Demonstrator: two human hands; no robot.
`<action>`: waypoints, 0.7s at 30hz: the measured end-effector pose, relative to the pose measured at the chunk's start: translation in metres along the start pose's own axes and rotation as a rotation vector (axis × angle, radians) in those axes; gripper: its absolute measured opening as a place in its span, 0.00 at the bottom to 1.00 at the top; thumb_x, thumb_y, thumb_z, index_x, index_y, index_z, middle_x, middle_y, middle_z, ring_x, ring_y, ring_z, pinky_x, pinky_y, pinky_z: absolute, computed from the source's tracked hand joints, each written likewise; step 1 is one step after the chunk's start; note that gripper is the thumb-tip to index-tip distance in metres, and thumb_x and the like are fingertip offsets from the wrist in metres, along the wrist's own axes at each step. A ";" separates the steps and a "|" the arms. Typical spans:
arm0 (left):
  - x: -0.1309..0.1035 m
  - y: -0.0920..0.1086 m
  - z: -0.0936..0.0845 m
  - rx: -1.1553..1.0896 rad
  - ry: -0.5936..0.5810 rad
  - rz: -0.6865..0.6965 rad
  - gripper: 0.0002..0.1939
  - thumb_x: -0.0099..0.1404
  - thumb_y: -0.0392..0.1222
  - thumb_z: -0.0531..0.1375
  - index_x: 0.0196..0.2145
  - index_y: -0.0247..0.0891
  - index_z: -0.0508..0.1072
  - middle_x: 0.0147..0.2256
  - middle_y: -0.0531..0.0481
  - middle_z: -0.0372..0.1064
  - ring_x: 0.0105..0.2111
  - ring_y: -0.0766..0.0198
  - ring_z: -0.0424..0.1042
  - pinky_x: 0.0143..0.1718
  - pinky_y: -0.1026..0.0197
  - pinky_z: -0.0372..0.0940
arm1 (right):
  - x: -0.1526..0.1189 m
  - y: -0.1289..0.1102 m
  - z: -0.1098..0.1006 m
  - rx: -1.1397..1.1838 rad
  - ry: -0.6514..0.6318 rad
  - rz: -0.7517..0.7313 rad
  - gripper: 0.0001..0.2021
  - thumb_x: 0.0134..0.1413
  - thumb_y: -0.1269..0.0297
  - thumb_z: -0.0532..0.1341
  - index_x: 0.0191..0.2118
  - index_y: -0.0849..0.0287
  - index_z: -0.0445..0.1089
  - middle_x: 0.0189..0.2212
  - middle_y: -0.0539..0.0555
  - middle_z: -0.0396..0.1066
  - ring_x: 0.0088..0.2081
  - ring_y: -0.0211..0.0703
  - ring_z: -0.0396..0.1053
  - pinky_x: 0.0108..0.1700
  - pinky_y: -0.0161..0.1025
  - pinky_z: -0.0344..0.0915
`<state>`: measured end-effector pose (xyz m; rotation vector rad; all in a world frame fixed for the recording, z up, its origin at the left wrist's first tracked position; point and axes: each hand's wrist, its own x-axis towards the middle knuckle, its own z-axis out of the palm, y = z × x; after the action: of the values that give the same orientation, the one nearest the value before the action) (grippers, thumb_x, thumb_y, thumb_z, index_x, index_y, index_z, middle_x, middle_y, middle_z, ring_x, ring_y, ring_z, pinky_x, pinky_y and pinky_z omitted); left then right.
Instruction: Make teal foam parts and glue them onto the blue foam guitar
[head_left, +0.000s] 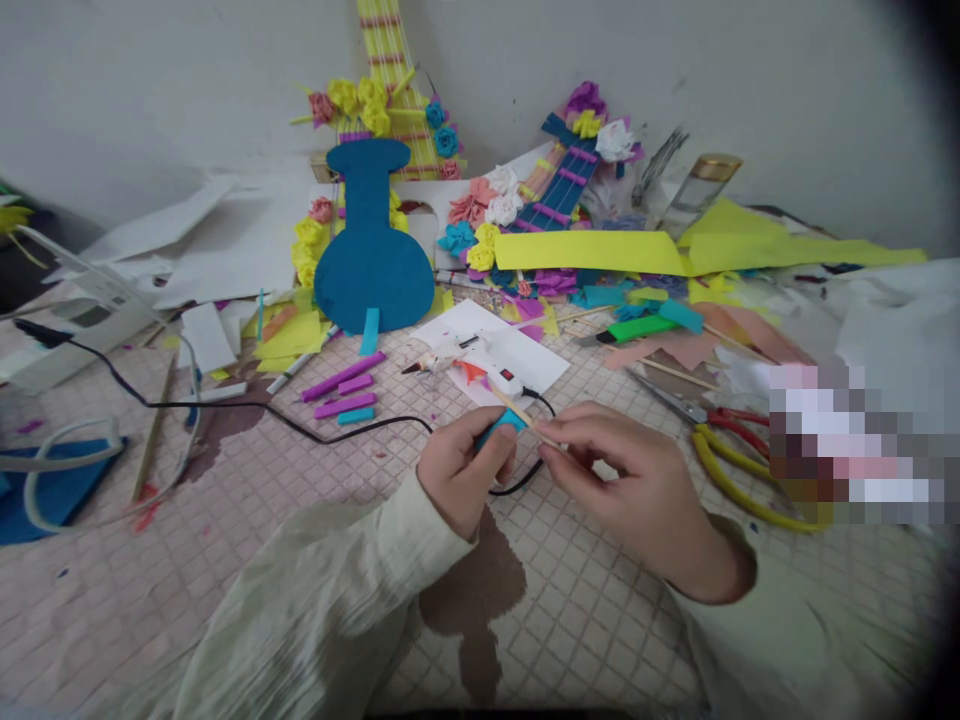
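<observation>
Between the fingers of my left hand (pixel 472 465) is a small piece of blue paper (pixel 513 422), pinched under the thumb. My right hand (pixel 626 480) grips a thin wooden stick (pixel 521 408), which lies across the blue paper and slants up to the left. Just beyond the hands, a white hot glue gun (pixel 487 362) with a dark nozzle rests on a white sheet (pixel 547 352). Its black cord passes behind and under my hands. Farther back stands a dark blue guitar-shaped cutout (pixel 375 262) with a light blue strip at its base.
Purple paper rolls (pixel 343 377) lie left of the glue gun. On the right are scissors (pixel 731 425) with red and yellow handles and a green utility knife (pixel 634 328). Decorated paper guitars (pixel 562 185), yellow paper (pixel 592 250) and a glass jar (pixel 701 190) line the wall. A power strip (pixel 82 335) sits left.
</observation>
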<state>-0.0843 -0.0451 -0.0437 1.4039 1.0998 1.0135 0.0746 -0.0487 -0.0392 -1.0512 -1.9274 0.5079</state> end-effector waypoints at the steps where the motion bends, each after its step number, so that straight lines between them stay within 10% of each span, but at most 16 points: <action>1: 0.000 -0.001 0.000 0.001 0.001 0.001 0.12 0.61 0.44 0.50 0.24 0.36 0.64 0.16 0.57 0.55 0.18 0.70 0.54 0.21 0.65 0.52 | 0.000 0.000 0.000 -0.035 0.009 -0.043 0.09 0.48 0.75 0.58 0.36 0.57 0.70 0.30 0.51 0.69 0.23 0.32 0.64 0.22 0.31 0.60; 21: -0.003 -0.004 0.002 -0.028 0.027 -0.001 0.16 0.60 0.38 0.48 0.43 0.32 0.68 0.18 0.57 0.55 0.19 0.69 0.57 0.23 0.64 0.55 | -0.001 -0.006 0.003 -0.127 0.011 -0.133 0.11 0.49 0.78 0.57 0.39 0.60 0.68 0.31 0.52 0.66 0.23 0.30 0.61 0.26 0.31 0.63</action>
<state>-0.0839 -0.0482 -0.0476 1.3708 1.1019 1.0464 0.0697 -0.0525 -0.0372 -0.9944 -2.0257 0.3077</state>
